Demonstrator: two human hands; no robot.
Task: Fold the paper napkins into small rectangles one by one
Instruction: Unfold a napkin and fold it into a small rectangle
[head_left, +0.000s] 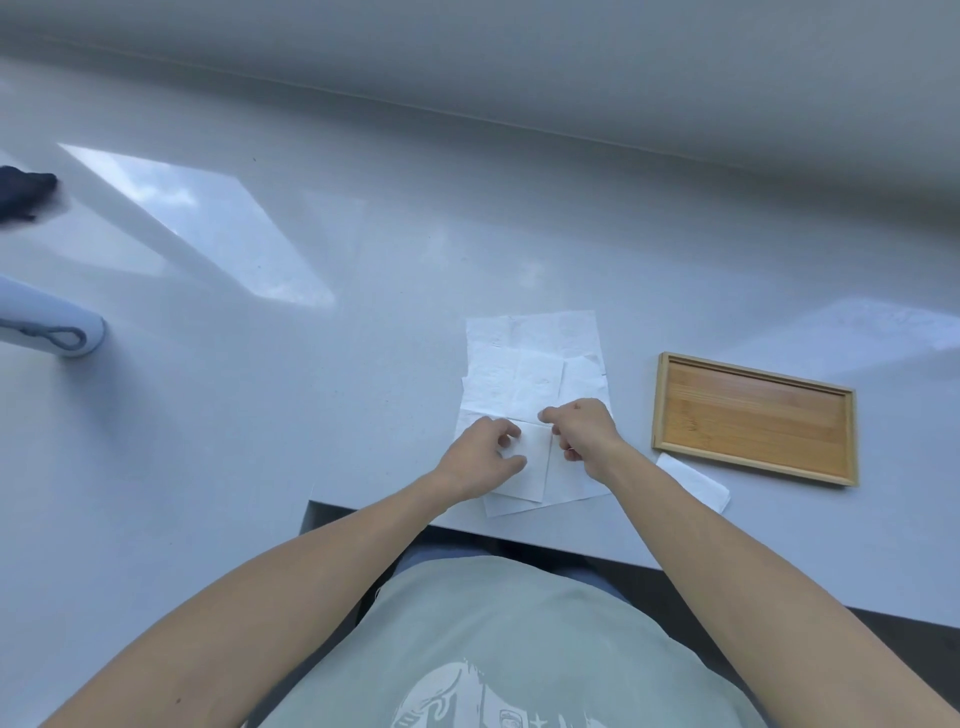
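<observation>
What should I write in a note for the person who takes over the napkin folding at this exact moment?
Left hand: fingers curled on the small folded napkin, near the table's front edge.
Right hand: fingers curled, pinching or pressing the same napkin's right part.
Unfolded napkins: spread flat just behind the hands.
One folded rectangle lies on the table, in front of the wooden tray; the tray holds nothing.
Done: one napkin appears folded. Left: finish this fold, then the spread ones.

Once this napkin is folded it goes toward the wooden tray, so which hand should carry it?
Probably the right hand: the wooden tray lies on its side of the napkin, so no cross-body reach, while the left hand sits farther off.
</observation>
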